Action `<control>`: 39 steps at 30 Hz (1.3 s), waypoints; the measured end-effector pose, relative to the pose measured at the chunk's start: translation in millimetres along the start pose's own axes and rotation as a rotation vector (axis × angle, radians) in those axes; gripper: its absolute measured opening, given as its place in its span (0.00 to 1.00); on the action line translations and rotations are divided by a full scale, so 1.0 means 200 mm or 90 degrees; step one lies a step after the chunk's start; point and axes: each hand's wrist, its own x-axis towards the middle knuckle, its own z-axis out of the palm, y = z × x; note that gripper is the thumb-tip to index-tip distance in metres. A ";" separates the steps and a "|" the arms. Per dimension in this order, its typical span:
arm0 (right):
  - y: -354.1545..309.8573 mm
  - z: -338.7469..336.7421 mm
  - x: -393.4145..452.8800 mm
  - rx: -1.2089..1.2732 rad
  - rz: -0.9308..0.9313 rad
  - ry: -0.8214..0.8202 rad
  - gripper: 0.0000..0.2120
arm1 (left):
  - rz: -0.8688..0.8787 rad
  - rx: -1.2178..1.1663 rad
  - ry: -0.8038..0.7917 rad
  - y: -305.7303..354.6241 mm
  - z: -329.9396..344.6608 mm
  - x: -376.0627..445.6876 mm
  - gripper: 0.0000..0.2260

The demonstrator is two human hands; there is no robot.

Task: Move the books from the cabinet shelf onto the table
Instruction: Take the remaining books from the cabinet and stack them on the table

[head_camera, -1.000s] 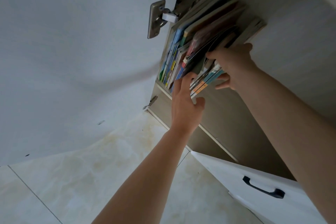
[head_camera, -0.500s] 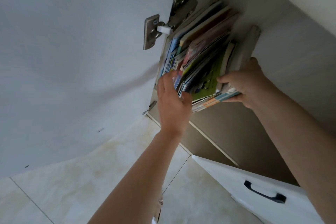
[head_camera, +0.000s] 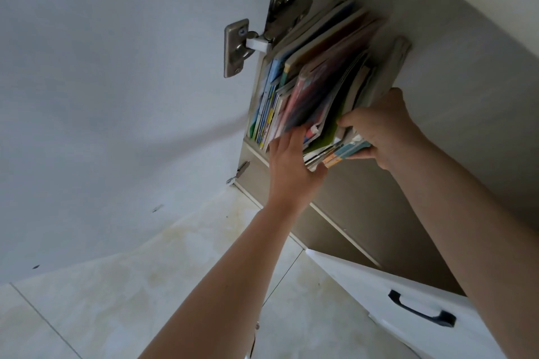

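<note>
Gripping books (head_camera: 318, 87), right hand (head_camera: 382, 128) clamped, left hand (head_camera: 291, 166) open, titles blurred

no words, numbers or brand marks can be read anywhere. the books (head_camera: 315, 76) on the cabinet shelf (head_camera: 253, 151) show bands of blue, yellow, red and green on their covers and spines, and any print there is blurred and too small to make out. the metal hinge (head_camera: 237, 48) on the cabinet door (head_camera: 116, 96) carries no stamp that can be made out, and the white drawer front (head_camera: 408, 285) with the dark handle (head_camera: 423, 310) is plain.
</note>
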 end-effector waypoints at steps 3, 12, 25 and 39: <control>0.00 0.02 0.00 0.020 -0.005 -0.009 0.23 | -0.046 0.010 -0.078 0.01 0.07 0.00 0.39; -0.01 0.09 -0.03 0.007 0.009 -0.067 0.25 | -0.052 0.054 0.163 0.01 0.13 0.00 0.26; 0.21 -0.03 -0.25 -0.225 -0.222 -0.075 0.24 | -0.108 -0.031 0.025 -0.12 -0.05 -0.18 0.25; 0.49 -0.22 0.21 -0.196 -0.213 -0.242 0.23 | -0.086 -0.087 -0.115 -0.27 -0.23 -0.15 0.30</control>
